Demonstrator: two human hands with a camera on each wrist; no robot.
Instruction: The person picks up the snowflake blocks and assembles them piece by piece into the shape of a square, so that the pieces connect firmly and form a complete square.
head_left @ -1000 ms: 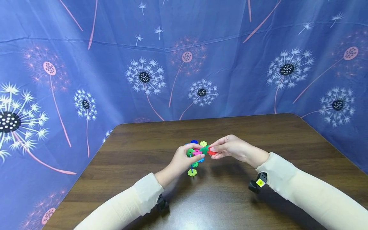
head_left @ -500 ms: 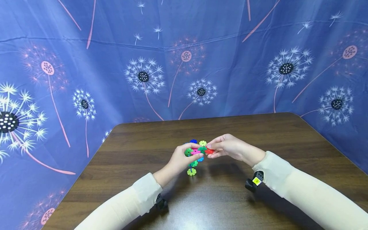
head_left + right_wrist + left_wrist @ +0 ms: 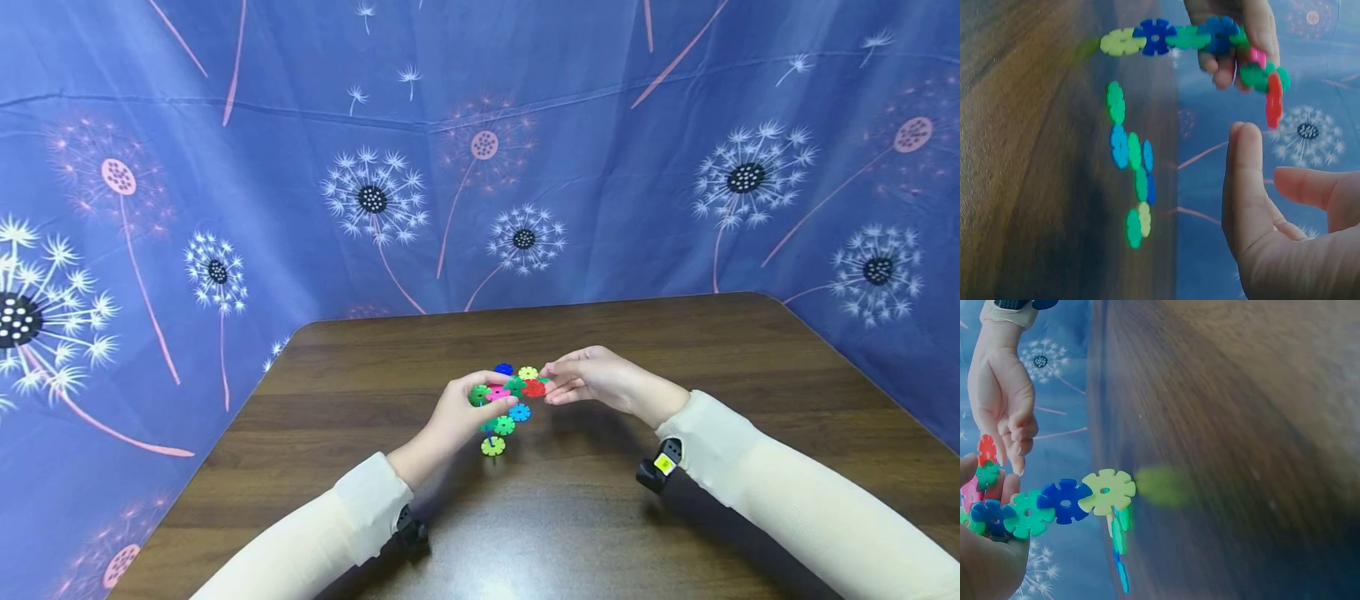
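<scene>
My left hand (image 3: 459, 408) pinches a joined build of notched plastic flower discs at its pink disc (image 3: 497, 392). From there a green disc (image 3: 514, 386) links to a red disc (image 3: 534, 388) at the right end. A chain of blue and green discs runs down to a yellow-green disc (image 3: 1108, 490) close above or on the tabletop; I cannot tell which. My right hand (image 3: 607, 385) is just right of the red disc, its fingers (image 3: 1246, 169) extended and the thumb apart. In the right wrist view a gap separates them from the red disc.
Several loose discs lie on the brown wooden table (image 3: 675, 350), among them a light blue disc (image 3: 519, 412), a yellow disc (image 3: 528, 373) and a dark blue disc (image 3: 504, 368). A blue dandelion-print cloth (image 3: 450, 208) hangs behind the table.
My right fingers have let go of the red disc and straightened. The left hand has shifted slightly left with the build, and the red disc now shows its flat face.
</scene>
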